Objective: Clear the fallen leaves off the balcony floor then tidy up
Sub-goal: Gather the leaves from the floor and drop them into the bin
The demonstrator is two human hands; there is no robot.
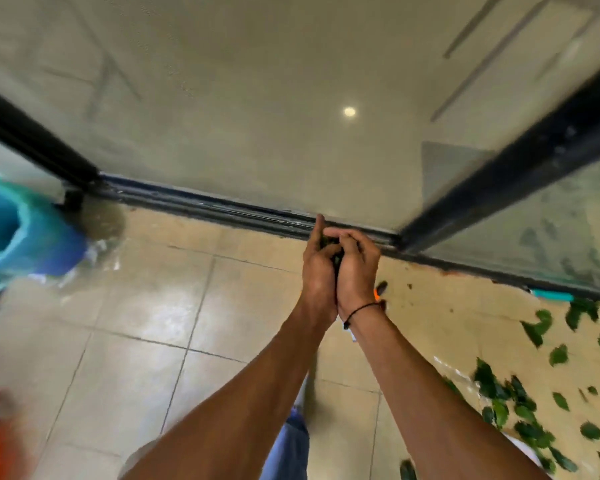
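A clump of dark leaves sits pressed between the left hand and right hand, both cupped together with fingers curled round it, held above the balcony floor near the sliding-door track. The carry probably goes best with palms sealed at the heels, so nothing drops before reaching the blue bin at far left. More green, flat leaves lie scattered at near right, uncollected.
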